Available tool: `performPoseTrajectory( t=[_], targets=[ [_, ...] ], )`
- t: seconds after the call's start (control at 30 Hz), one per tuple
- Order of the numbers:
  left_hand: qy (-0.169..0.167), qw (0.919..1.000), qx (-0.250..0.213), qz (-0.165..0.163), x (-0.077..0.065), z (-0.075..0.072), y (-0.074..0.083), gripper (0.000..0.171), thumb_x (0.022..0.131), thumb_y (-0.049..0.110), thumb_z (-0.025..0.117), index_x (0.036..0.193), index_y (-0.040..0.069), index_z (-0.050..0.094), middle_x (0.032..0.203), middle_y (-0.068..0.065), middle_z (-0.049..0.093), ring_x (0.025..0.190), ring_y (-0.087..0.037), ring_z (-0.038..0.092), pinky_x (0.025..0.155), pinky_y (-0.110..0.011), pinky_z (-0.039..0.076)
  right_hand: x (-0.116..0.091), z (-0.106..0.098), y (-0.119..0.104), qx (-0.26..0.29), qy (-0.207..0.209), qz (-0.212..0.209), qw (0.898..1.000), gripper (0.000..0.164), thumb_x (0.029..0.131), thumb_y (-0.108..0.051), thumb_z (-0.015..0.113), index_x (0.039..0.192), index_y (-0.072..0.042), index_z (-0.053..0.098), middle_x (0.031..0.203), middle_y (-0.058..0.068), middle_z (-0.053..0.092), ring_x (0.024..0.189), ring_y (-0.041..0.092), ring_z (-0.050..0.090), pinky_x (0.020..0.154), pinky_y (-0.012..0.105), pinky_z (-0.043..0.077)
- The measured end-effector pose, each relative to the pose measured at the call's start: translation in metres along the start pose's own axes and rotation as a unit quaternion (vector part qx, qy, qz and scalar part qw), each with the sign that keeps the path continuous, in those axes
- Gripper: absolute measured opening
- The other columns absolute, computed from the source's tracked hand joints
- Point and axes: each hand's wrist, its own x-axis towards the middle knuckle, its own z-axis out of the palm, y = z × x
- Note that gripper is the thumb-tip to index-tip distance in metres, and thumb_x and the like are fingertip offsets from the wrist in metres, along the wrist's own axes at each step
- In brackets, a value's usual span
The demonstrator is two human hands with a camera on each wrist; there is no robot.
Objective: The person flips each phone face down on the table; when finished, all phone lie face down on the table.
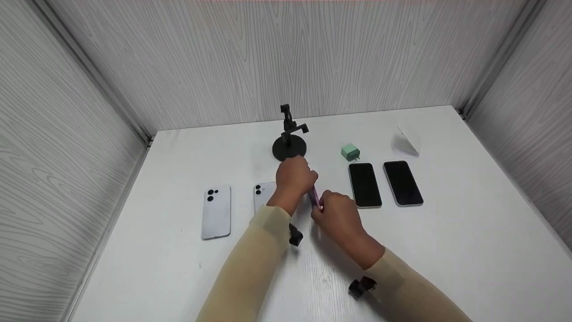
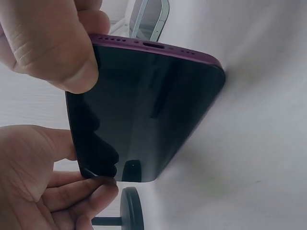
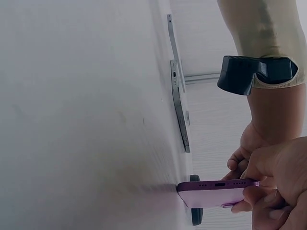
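High up, the head view looks forward and down across the table (image 1: 460,250); in close, both sideways-turned wrist views share one phone (image 2: 144,110), left facing its screen (image 2: 129,115), right its purple back (image 3: 208,197)!

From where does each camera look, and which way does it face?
Head: on the head, facing forward and down at the table; left hand, right hand and sleeves show.
Left wrist: on that wrist, facing the purple phone, screen side; both hands show.
Right wrist: on that wrist, facing the phone's back and port end; both hands and left sleeve show.
Both wrist views share the phone and stand base.
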Motion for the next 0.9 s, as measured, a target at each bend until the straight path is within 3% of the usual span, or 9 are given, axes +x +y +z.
performPoseTrajectory(
  t=[0.27, 0.47, 0.63, 0.73, 0.8, 0.9],
  targets=[
    [0.015, 0.9974, -0.044, -0.055, -0.006, -0.008, -0.006, 0.033, 0.09, 0.028, 0.08, 0.067, 0.018, 0.058, 0.068, 0.002, 0.062, 0.072, -0.022, 0.06, 0.064, -0.038, 0.048, -0.001, 0.005, -0.001, -0.002, 0.007, -0.016, 1.0, 0.014, 0.087, -0.017, 0.079, 0.08, -0.007, 0.072, 0.068, 0.004, 0.067, 0.063, 0.017, 0.057, 0.057, 0.037, 0.048],
    [0.016, 0.9961, -0.065, -0.057, -0.007, -0.008, -0.009, 0.046, 0.089, 0.025, 0.079, 0.057, 0.021, 0.046, 0.058, 0.005, 0.048, 0.067, -0.02, 0.053, 0.057, -0.035, 0.038, -0.003, 0.007, -0.002, 0.014, 0.009, -0.025, 1.0, 0.014, 0.088, -0.017, 0.079, 0.079, -0.009, 0.073, 0.068, 0.002, 0.068, 0.063, 0.016, 0.058, 0.058, 0.036, 0.049],
    [0.036, 0.9919, -0.107, -0.058, -0.01, -0.006, -0.013, 0.043, 0.089, 0.019, 0.076, 0.056, 0.019, 0.047, 0.055, 0.005, 0.045, 0.064, -0.02, 0.051, 0.053, -0.033, 0.034, -0.003, 0.006, -0.001, 0.021, -0.013, -0.009, 1.0, 0.023, 0.091, -0.028, 0.085, 0.091, -0.007, 0.075, 0.076, 0.002, 0.069, 0.069, 0.017, 0.06, 0.063, 0.036, 0.052],
    [0.047, 0.986, -0.143, -0.073, -0.013, -0.004, -0.015, 0.028, 0.089, 0.019, 0.076, 0.065, 0.014, 0.064, 0.064, 0.003, 0.058, 0.073, -0.022, 0.061, 0.059, -0.034, 0.043, -0.003, 0.006, 0.002, 0.015, -0.033, 0.007, 0.999, 0.039, 0.087, -0.038, 0.091, 0.101, -0.005, 0.076, 0.084, 0.004, 0.071, 0.074, 0.02, 0.063, 0.068, 0.039, 0.054],
    [0.05, 0.9819, -0.163, -0.082, -0.015, -0.003, -0.017, 0.013, 0.091, 0.019, 0.076, 0.081, 0.01, 0.078, 0.079, -0.001, 0.072, 0.085, -0.025, 0.068, 0.069, -0.036, 0.052, -0.003, 0.006, 0.005, 0.01, -0.042, 0.011, 0.999, 0.047, 0.083, -0.042, 0.094, 0.105, -0.004, 0.076, 0.089, 0.006, 0.072, 0.077, 0.021, 0.065, 0.071, 0.041, 0.056],
    [0.048, 0.9758, -0.193, -0.091, -0.017, -0.001, -0.02, 0.022, 0.093, 0.02, 0.077, 0.11, 0.008, 0.085, 0.106, -0.006, 0.083, 0.102, -0.027, 0.074, 0.086, -0.04, 0.06, -0.001, 0.005, 0.011, 0.013, -0.058, 0.016, 0.998, 0.052, 0.082, -0.041, 0.095, 0.112, -0.003, 0.077, 0.096, 0.009, 0.074, 0.084, 0.024, 0.068, 0.077, 0.044, 0.059]
  ],
)
